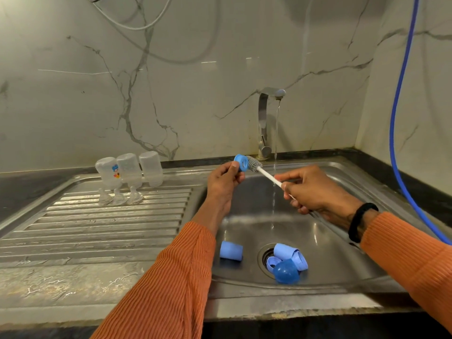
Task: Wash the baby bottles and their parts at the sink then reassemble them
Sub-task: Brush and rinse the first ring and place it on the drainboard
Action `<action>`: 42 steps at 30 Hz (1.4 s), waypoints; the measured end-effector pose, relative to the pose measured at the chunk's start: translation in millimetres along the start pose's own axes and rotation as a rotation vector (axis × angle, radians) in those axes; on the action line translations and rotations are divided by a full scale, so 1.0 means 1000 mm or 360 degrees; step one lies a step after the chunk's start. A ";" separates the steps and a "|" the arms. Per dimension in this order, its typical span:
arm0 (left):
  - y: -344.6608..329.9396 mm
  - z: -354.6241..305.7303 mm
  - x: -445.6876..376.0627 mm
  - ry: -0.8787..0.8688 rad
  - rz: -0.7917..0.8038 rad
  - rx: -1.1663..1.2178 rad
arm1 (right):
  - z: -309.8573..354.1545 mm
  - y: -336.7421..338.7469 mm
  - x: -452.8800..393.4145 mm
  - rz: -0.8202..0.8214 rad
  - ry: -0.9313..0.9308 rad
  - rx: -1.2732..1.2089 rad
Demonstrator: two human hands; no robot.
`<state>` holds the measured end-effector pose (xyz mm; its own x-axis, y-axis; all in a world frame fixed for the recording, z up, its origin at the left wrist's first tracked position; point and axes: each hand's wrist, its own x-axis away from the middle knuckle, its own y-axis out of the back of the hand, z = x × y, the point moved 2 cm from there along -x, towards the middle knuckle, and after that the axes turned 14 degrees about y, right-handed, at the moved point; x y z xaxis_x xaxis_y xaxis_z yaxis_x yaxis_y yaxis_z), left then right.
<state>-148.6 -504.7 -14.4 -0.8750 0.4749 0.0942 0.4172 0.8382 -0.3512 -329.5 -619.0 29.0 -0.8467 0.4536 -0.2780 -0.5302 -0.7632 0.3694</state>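
1. Left hand (223, 178) pinches a blue collar ring (241, 162) between thumb and curled fingers, held up over the sink basin (342, 260); right hand (308, 189) is wrapped round the white handle of a bottle brush (259, 168), fingers curled tight on it.
2. Brush head sits just beside the ring's opening, touching or nearly so; can't tell if the bristles are inside the hole.
3. Tap (267, 118) is running; thin stream falls just right of the brush head and crosses the handle line, so the ring itself looks outside the water.
4. Looks done: three clear bottles (129, 171) stand upside down on the drainboard (97, 228), close together in a row; three clear teats (119, 198) lie right in front of them.
5. Left to wash, my read: pale blue cap (231, 250) lying on its side on the basin floor; a cluster over the drain (264, 258) of another pale cap (285, 250), pale rings (300, 259) and a darker blue dome cap (286, 270), all touching each other.
6. Estimate: roughly halfway through washing; clear parts finished, blue parts in progress; reassembly not started.
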 end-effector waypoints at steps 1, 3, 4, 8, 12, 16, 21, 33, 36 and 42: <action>0.000 0.000 0.000 0.0079 -0.0007 0.0115 | 0.001 -0.001 0.000 0.0008 -0.0006 -0.0003; -0.001 -0.002 0.003 0.0197 -0.0008 0.0321 | 0.002 -0.002 -0.001 0.0033 -0.0023 0.0007; -0.001 -0.003 0.003 0.0236 -0.0010 0.0400 | 0.001 -0.002 -0.001 0.0047 -0.0034 0.0010; -0.001 -0.002 0.005 0.0320 -0.0055 0.0589 | 0.002 -0.002 -0.001 0.0105 -0.0076 -0.0021; 0.002 -0.004 0.004 0.0300 -0.0105 0.0685 | 0.005 -0.004 0.005 0.0175 -0.0122 -0.0139; 0.008 -0.003 0.001 0.0211 -0.0113 0.0608 | 0.004 -0.006 0.006 0.0224 -0.0204 -0.0284; 0.012 0.000 -0.004 0.0043 -0.0308 0.0240 | 0.004 -0.004 0.006 0.0314 -0.0284 -0.0384; 0.011 0.001 -0.004 0.0226 -0.0461 0.0133 | -0.003 -0.007 0.005 0.0410 -0.0095 -0.0161; 0.012 0.001 -0.003 0.0308 -0.0395 0.0230 | -0.001 -0.005 0.005 0.0406 -0.0074 -0.0133; 0.006 0.003 0.001 0.0418 -0.0254 0.0274 | 0.006 0.002 0.001 0.0160 0.0019 -0.0131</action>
<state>-148.0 -499.8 -19.4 -0.8232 0.4132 0.3893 0.2131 0.8605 -0.4627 -331.5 -617.6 34.4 -0.8945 0.3678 -0.2540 -0.4368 -0.8399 0.3220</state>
